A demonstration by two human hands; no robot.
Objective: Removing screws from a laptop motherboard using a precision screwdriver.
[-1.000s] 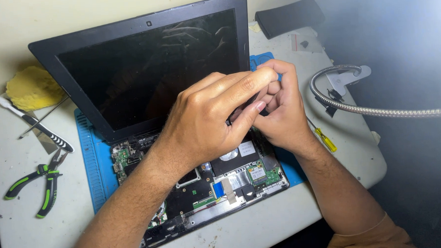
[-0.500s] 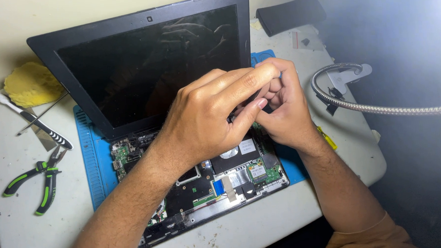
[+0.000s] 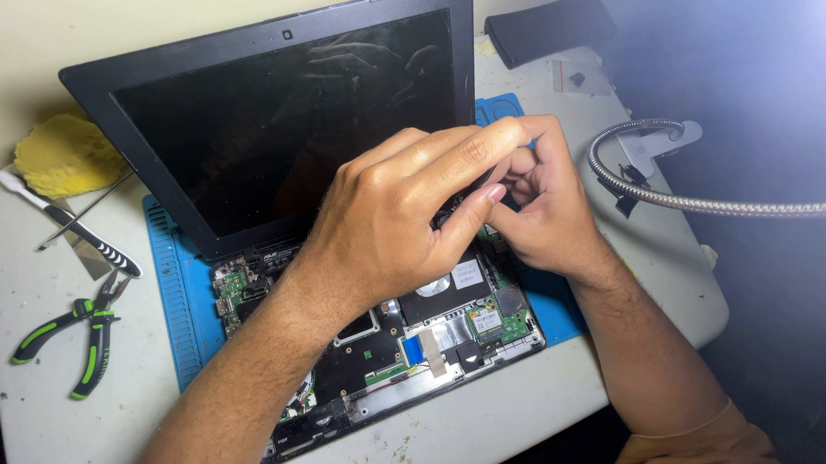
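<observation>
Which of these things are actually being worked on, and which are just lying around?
In hand:
left hand
right hand
opened laptop
blue mat

Lying about:
green-handled pliers
yellow cloth
brush
gooseneck lamp arm
black pouch

A yellow crumpled cloth lies beside green-handled black pliers, a black-and-white brush, and a silver gooseneck lamp arm.

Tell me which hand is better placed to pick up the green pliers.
The left hand, probably. The pliers lie at the table's left edge, on its side; the right hand is farther away, beyond the open laptop.
</observation>
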